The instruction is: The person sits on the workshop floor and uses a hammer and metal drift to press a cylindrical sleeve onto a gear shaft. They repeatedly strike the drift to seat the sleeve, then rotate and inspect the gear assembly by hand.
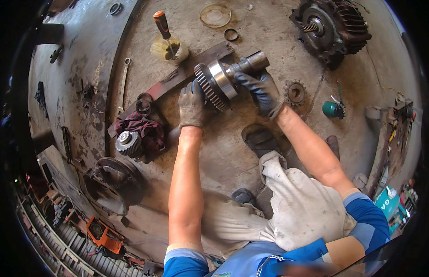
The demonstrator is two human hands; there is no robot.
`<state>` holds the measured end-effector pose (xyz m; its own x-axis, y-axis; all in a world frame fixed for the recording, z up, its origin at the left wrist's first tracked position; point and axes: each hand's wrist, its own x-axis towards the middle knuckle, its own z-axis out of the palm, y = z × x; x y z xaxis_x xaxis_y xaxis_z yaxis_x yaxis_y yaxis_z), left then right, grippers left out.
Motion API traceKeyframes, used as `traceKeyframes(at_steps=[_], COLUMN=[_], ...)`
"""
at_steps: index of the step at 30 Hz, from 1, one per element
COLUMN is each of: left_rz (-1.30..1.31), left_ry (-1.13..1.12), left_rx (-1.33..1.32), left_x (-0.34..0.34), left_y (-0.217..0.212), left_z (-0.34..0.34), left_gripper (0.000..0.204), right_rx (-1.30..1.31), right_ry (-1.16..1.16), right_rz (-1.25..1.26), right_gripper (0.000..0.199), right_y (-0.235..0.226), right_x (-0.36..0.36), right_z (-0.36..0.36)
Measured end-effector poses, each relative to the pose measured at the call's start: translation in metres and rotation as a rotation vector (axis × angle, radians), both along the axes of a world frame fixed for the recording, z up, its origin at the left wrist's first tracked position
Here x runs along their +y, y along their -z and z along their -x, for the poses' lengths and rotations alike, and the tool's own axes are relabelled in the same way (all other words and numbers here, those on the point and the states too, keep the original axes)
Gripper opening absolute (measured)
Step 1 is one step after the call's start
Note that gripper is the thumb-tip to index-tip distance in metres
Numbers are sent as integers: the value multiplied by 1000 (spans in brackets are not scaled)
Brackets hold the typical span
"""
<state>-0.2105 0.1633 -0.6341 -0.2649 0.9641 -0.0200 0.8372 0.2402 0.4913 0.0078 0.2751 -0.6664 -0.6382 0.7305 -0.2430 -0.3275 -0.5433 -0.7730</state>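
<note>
Two gloved hands of mine are on the gear shaft (pixel 228 76), which lies on the stained concrete floor (pixel 270 27) across a dark metal bar (pixel 177 76). My left hand (pixel 191 104) presses its fingers against the toothed rim of the big gear at the shaft's lower left end, fingers together rather than spread. My right hand (pixel 260 92) is wrapped around the thinner stem just right of the shiny ring, closed on it. The shaft's long axis runs from lower left to upper right, with the gear end toward my left hand and the hollow open end pointing away toward the ribbed motor (pixel 332 27), which sits well apart beyond it. A small sprocket (pixel 296 93) lies just right of my right hand, and a screwdriver (pixel 164 30) stands in a plastic cup beyond the shaft's gear end. A smaller gear (pixel 128 143) rests on a red rag, left of my left wrist. My right palm hides part of the stem, and I cannot tell whether the shaft's underside touches the bar.
</note>
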Motion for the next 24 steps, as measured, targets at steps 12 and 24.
traceKeyframes(at_steps=[12, 24], left_rz=[-111, -162], left_ry=[31, 69], left_rx=[39, 3], left_x=[3, 0], left_y=[-3, -4], left_z=[-4, -1], left_gripper=[57, 56], right_rx=[-207, -432], right_ry=[462, 342], right_rz=[199, -38], right_gripper=[30, 45], right_y=[-30, -37], right_x=[-7, -15], right_z=[52, 57])
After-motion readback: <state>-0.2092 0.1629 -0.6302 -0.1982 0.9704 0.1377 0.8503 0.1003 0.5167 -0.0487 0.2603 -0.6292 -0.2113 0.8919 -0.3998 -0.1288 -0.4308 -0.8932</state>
